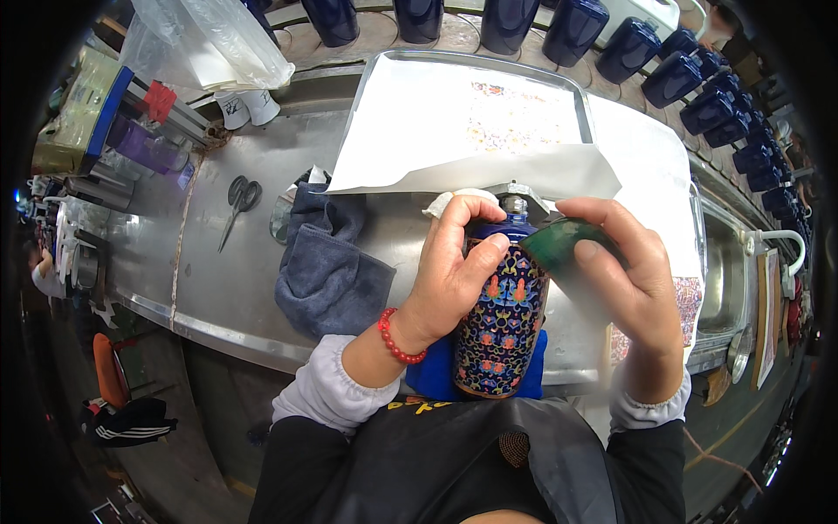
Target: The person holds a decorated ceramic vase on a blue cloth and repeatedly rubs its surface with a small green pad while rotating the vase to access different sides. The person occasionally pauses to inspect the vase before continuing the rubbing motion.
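A dark blue bottle [497, 336] with a colourful floral pattern stands tilted in front of me, its neck pointing away. My left hand [445, 279] wraps around its upper left side, thumb near the shoulder. Between the fingers and thumb of my right hand [635, 275] is a flat green scraper [559, 243], its edge at the bottle's upper right side; whether it touches cannot be made out. Bright blue cloth [426, 374] shows around the bottle's lower end. A metal fitting [534, 201] and a crumpled white cloth [447, 203] lie just beyond the neck.
Beyond the bottle, a metal tray [397, 54] carries white paper with patterned pieces. Left of my hands are a grey-blue towel [327, 279] and scissors [237, 205]. Several plain blue bottles [576, 31] line the far side and right. A sink [723, 284] is at right.
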`<state>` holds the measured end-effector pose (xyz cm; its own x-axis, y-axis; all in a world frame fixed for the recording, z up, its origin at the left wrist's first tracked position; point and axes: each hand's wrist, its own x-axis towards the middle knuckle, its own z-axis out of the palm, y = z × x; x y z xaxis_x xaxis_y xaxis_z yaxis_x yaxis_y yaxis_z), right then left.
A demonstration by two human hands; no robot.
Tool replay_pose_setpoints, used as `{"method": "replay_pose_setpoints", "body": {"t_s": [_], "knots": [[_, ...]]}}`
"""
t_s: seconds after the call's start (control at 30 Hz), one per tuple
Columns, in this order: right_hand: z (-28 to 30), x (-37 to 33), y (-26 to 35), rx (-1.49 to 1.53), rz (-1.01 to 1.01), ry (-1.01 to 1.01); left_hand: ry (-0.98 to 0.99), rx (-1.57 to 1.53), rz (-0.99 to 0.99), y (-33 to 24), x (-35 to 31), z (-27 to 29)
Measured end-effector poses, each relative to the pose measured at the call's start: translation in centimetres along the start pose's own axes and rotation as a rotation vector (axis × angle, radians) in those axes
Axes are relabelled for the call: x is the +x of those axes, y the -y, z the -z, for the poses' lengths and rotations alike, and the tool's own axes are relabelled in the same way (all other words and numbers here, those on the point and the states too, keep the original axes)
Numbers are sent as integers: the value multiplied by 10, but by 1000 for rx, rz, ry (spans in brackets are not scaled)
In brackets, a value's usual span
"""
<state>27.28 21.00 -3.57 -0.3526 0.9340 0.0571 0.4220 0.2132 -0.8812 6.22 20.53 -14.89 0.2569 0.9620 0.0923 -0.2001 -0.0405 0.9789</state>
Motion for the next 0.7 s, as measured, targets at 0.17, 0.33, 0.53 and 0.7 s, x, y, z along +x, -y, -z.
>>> {"method": "replay_pose_setpoints", "body": {"t_s": [0.17,0.33,0.53,0.7], "knots": [[0,0,-2,-15,5,24,-5,0,3,0,0,0],[1,-3,-6,20,-14,25,-8,6,-19,-1,0,-1],[1,-17,-10,20,35,-115,-66,146,-96,-5,3,-3],[-10,-33,-18,-54,37,-199,-157,317,-68,-14,3,-9]]}}
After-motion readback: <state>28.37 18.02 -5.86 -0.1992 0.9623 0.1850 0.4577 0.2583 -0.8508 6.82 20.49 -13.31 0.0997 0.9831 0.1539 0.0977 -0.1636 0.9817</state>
